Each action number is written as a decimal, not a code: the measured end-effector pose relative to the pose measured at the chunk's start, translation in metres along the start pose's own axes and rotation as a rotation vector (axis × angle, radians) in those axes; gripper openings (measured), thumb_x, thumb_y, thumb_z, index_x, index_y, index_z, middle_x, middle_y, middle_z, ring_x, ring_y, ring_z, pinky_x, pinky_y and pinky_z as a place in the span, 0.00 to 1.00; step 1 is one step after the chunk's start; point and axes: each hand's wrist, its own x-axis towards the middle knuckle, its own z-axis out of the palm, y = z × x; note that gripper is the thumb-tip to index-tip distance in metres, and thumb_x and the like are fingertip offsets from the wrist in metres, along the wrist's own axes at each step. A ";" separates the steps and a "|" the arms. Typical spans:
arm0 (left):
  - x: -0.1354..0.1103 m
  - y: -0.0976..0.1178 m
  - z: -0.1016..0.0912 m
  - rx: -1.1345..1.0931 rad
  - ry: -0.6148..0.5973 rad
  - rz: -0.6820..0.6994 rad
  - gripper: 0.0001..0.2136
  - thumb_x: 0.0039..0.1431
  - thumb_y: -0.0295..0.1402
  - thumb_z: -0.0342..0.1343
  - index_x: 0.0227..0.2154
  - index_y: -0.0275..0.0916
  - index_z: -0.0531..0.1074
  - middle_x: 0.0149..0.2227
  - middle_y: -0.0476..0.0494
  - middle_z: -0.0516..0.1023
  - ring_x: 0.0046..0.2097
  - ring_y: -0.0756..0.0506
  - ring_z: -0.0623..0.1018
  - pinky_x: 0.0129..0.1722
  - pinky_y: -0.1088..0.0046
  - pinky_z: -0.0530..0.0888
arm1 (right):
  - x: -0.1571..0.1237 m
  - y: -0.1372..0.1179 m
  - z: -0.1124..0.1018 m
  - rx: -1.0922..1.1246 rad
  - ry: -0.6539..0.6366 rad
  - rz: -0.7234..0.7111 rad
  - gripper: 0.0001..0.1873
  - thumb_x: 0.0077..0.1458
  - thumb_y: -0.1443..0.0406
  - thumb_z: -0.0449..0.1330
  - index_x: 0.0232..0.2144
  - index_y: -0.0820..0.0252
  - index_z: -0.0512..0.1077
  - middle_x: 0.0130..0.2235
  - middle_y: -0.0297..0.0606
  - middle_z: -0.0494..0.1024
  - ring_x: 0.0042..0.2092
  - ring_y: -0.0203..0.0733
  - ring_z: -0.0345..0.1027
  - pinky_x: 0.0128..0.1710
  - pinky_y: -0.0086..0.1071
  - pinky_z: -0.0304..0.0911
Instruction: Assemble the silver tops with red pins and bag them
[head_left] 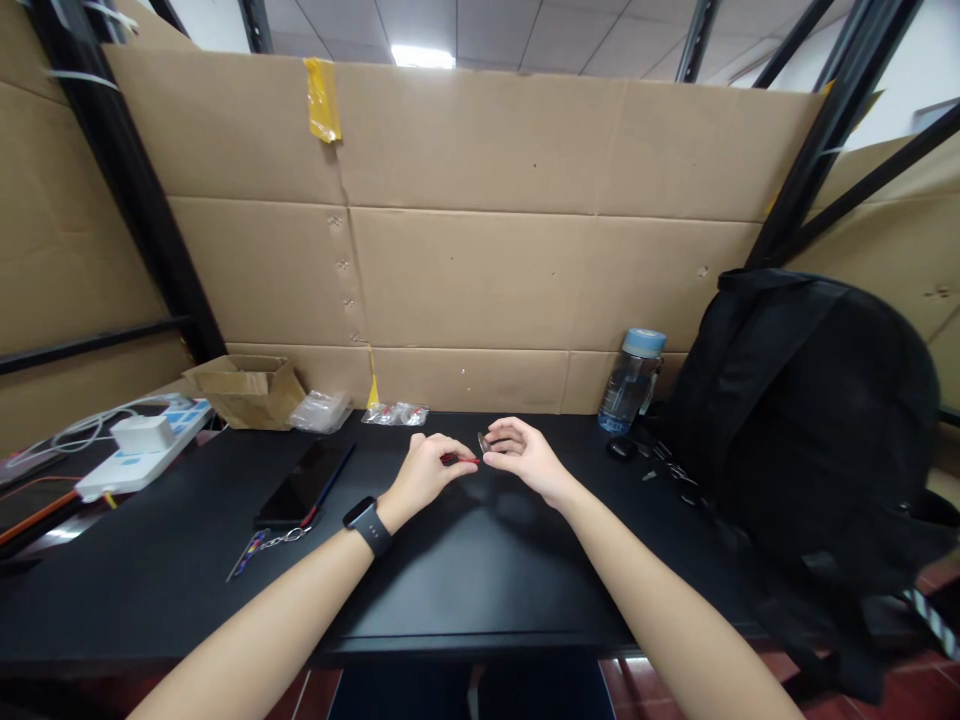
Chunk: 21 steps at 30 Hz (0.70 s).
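Both my hands meet above the middle of the black table [465,570]. My left hand [424,470], with a black watch on its wrist, is closed in a pinch on a thin red piece [457,459] that points toward the other hand. My right hand [521,455] has its fingers curled round a small clear round part [486,441]. The red piece's tip touches or nearly touches the fingers of my right hand.
A black phone [304,480] with a pen and a keychain [262,545] lies at the left. Behind are a cardboard box [244,390], small plastic bags [394,413] and a white power strip [142,450]. A water bottle [632,380] and black backpack [810,450] stand at right.
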 end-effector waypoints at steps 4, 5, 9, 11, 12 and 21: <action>0.001 0.002 -0.001 0.078 0.030 0.020 0.08 0.63 0.42 0.60 0.35 0.49 0.83 0.37 0.48 0.84 0.42 0.43 0.77 0.49 0.61 0.62 | 0.000 0.001 0.000 0.029 0.004 0.014 0.28 0.39 0.62 0.75 0.42 0.57 0.71 0.43 0.39 0.77 0.40 0.40 0.75 0.49 0.40 0.70; 0.001 0.002 -0.001 0.091 0.032 0.027 0.08 0.64 0.41 0.60 0.35 0.49 0.82 0.37 0.49 0.84 0.42 0.43 0.77 0.49 0.61 0.62 | 0.000 0.002 0.001 0.038 0.004 0.016 0.28 0.38 0.62 0.76 0.42 0.57 0.71 0.43 0.39 0.77 0.40 0.40 0.75 0.49 0.40 0.70; 0.001 0.002 0.001 0.116 0.047 0.043 0.08 0.66 0.38 0.57 0.36 0.47 0.81 0.39 0.47 0.83 0.44 0.43 0.76 0.47 0.62 0.61 | -0.001 0.005 0.005 0.072 -0.013 0.006 0.27 0.38 0.61 0.76 0.41 0.57 0.71 0.42 0.38 0.77 0.39 0.39 0.75 0.47 0.39 0.70; 0.000 -0.001 0.003 0.126 0.082 0.052 0.08 0.66 0.38 0.57 0.36 0.46 0.81 0.40 0.47 0.82 0.45 0.43 0.75 0.47 0.62 0.61 | -0.002 0.006 0.008 0.090 -0.025 0.003 0.27 0.37 0.61 0.77 0.39 0.57 0.71 0.41 0.37 0.77 0.37 0.38 0.74 0.45 0.38 0.70; 0.000 -0.002 0.004 0.137 0.101 0.059 0.08 0.66 0.38 0.57 0.36 0.46 0.81 0.41 0.46 0.81 0.46 0.43 0.75 0.47 0.61 0.61 | -0.003 0.007 0.009 0.103 -0.034 -0.001 0.27 0.38 0.61 0.77 0.40 0.57 0.71 0.41 0.37 0.77 0.37 0.38 0.74 0.45 0.37 0.70; 0.000 -0.009 0.011 0.224 0.278 0.088 0.06 0.63 0.34 0.58 0.34 0.47 0.81 0.51 0.42 0.72 0.56 0.36 0.67 0.52 0.53 0.63 | -0.004 0.010 0.016 0.132 -0.064 -0.046 0.26 0.36 0.61 0.78 0.37 0.58 0.71 0.42 0.37 0.78 0.39 0.39 0.75 0.45 0.36 0.70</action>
